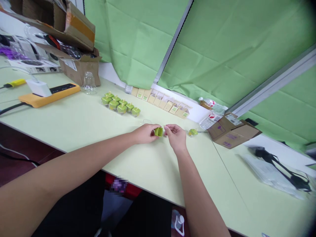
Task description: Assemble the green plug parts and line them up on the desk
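Note:
My left hand [145,133] is closed around a small green hollow cap [158,132], its opening turned toward the right. Close beside it, my right hand [177,137] pinches something too small to make out. A clear round piece [146,121] lies on the table just behind my left hand. To the right of my right hand stands a small clear container with a green lid [193,132]. Several similar green-lidded containers [121,108] are grouped in rows farther back on the left.
A row of small tan boxes [160,100] lines the wall. On the left are an orange power strip [49,95], a clear cup [89,82] and cardboard boxes [81,67]. Bottles [209,120], a carton [230,131] and a black strap [278,164] lie to the right.

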### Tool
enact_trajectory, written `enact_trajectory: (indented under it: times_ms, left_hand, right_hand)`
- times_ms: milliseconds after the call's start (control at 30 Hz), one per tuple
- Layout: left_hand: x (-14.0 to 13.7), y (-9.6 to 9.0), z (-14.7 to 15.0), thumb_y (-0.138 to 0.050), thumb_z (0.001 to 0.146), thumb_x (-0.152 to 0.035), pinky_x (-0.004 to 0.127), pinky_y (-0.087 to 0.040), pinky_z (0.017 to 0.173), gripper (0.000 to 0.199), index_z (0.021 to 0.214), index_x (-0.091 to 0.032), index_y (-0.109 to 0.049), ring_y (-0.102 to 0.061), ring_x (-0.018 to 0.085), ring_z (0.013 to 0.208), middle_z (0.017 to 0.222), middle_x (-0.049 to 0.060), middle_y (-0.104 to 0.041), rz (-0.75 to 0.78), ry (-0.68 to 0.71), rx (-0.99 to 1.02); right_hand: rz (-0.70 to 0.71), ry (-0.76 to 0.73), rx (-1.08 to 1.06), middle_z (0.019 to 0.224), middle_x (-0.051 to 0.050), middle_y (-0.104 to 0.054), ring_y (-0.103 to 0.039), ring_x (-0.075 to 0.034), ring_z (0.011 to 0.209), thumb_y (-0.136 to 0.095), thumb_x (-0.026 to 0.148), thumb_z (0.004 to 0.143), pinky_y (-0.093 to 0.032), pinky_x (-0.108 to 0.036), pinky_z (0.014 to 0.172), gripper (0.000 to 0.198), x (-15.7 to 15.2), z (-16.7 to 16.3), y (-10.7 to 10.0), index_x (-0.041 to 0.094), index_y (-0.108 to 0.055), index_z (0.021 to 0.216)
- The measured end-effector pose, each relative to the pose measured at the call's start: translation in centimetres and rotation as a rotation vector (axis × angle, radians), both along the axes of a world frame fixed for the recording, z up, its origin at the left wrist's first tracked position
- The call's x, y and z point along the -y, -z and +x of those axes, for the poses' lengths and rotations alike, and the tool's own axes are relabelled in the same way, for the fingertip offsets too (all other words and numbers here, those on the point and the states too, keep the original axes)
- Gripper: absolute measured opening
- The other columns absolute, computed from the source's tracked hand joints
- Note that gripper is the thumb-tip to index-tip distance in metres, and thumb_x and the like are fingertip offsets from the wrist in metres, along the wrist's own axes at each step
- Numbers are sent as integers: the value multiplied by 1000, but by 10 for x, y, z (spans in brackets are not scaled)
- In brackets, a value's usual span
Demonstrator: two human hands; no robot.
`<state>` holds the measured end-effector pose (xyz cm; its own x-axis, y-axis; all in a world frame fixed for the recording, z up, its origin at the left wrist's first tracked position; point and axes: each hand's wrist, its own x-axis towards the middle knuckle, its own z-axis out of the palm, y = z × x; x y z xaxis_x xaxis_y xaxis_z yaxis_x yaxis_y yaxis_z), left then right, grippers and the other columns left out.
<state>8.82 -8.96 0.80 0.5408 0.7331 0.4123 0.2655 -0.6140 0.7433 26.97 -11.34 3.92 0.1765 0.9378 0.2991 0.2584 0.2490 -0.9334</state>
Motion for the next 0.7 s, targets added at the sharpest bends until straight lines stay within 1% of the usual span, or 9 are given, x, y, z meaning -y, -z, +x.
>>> enact_trajectory:
  times_ms: [133, 233, 333, 433, 567, 700]
  left_hand:
    - [0, -1, 0, -62, 78, -24, 26, -47, 66, 36, 115, -22, -61, -60, 14, 69, 84, 1, -66, 13, 4, -3]
    - [1, -2, 0, -61, 78, -23, 26, -45, 64, 33, 111, -21, -61, -58, 13, 67, 81, 0, -64, 26, 0, -9]
    - [1, -2, 0, -62, 78, -24, 26, -46, 65, 34, 112, -21, -61, -59, 14, 68, 81, 0, -65, 13, -4, -15]
    - [0, -1, 1, -62, 79, -25, 27, -47, 66, 38, 116, -22, -61, -60, 14, 69, 83, 1, -66, 1, -5, -11]
    - [-1, 1, 2, -62, 79, -25, 27, -48, 67, 42, 121, -21, -59, -60, 14, 69, 84, 2, -67, -24, -16, 3]
    - [-1, 1, 3, -63, 80, -23, 27, -49, 69, 40, 120, -21, -60, -60, 14, 72, 89, 3, -66, 10, -46, 31]
  right_hand:
    - [-1, -13, 8, 75, -3, -69, -63, -15, 64, -78, 46, 69, -58, -30, 64, 35, -2, -1, 6, 17, -69, 86]
    - [-2, -7, 59, 82, -5, -70, -65, -16, 71, -76, 49, 70, -58, -31, 67, 38, -5, 1, 13, 18, -71, 91]
    - [5, 8, 111, 85, -5, -70, -65, -16, 73, -74, 51, 72, -58, -31, 69, 39, -6, 2, 16, 19, -71, 95]
    - [28, 14, 124, 87, -4, -70, -64, -16, 73, -72, 50, 75, -57, -31, 70, 36, -6, 4, 15, 20, -70, 95]
    - [51, 32, 110, 84, -3, -69, -63, -15, 70, -74, 46, 73, -56, -30, 69, 34, -4, 3, 10, 20, -68, 94]
    - [32, -23, 160, 80, -4, -71, -63, -15, 66, -74, 44, 72, -55, -29, 65, 29, 0, 1, 6, 19, -70, 87]
